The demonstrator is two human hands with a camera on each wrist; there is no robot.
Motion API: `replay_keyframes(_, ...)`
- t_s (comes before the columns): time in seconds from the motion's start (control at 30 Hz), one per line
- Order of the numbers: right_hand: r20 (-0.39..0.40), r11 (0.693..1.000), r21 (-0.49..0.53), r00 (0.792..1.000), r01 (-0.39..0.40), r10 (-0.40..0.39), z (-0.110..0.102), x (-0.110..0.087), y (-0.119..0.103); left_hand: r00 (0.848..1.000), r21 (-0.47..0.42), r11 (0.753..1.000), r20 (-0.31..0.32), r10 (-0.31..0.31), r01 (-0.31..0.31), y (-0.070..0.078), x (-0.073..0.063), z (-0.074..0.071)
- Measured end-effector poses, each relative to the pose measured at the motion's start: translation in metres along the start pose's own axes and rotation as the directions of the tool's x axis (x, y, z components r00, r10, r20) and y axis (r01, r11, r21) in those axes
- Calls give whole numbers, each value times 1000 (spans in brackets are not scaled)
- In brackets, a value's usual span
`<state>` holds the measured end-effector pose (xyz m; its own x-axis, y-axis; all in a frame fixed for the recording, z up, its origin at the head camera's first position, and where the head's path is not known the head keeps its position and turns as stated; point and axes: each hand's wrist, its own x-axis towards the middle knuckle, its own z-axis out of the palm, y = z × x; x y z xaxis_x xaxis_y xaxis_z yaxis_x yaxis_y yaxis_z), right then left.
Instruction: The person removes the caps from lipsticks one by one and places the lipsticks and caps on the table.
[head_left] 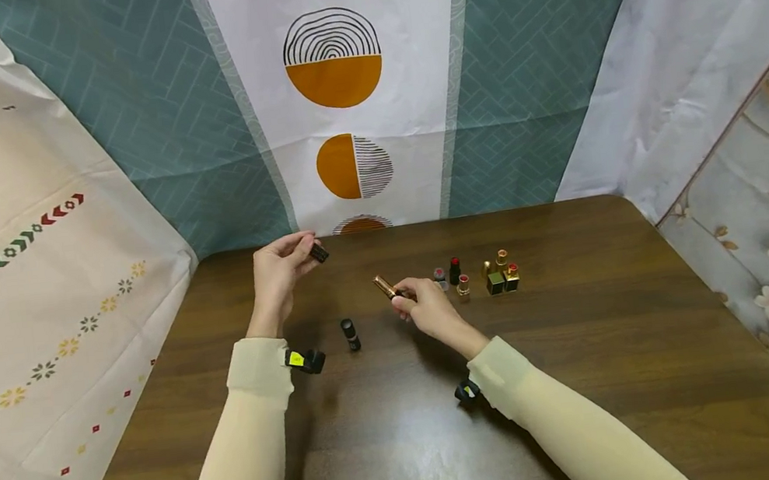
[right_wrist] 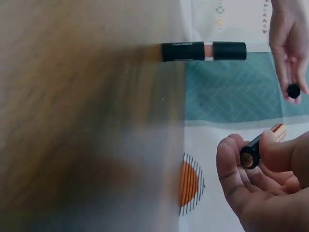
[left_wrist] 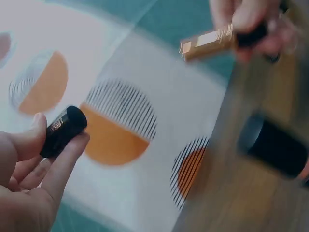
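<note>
My left hand (head_left: 278, 281) pinches a small black cap (left_wrist: 67, 130) with gold lettering, raised near the table's far edge. In my right hand (head_left: 430, 309) is a slim lipstick tube (left_wrist: 207, 44), gold at its upper part and black at its base. Thumb and fingers grip it by the black end, and the gold end tilts up and to the left. Between the two forearms a black lipstick tube (head_left: 351, 335) with a pinkish band (right_wrist: 208, 51) stands upright on the table. Neither hand touches that tube.
Right of my right hand, several lipsticks stand together on the wooden table (head_left: 578, 345). Among them are a black one with a red tip (head_left: 455, 270), a short gold one (head_left: 463, 286) and a dark green-and-gold cap (head_left: 495, 284). A patterned cloth (head_left: 371, 116) hangs behind the table.
</note>
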<state>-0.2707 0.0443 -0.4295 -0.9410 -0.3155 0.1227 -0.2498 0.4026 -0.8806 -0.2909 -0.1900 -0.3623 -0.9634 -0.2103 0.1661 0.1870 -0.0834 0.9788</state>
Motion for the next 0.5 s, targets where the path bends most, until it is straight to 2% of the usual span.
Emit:
replay_keyframes(0.1,-11,998,53,1000,14,-14,-3,1,3,993,113,994,119,-3,-11,0,0,7)
replay_keyframes(0.17,-3,996,85,1000,30,-29,-5,3,2,988,154,988,153,-11,-13,-5,-2,14)
replay_keyframes(0.37,54,980,200,998,5,-16,-6,7,3,980,202,979,197,-40,-1,-19,-10,21)
replay_keyframes(0.5,27,986,166,1000,-1,-4,-6,9,6,970,219,976,236,-58,5,-23,-13,23)
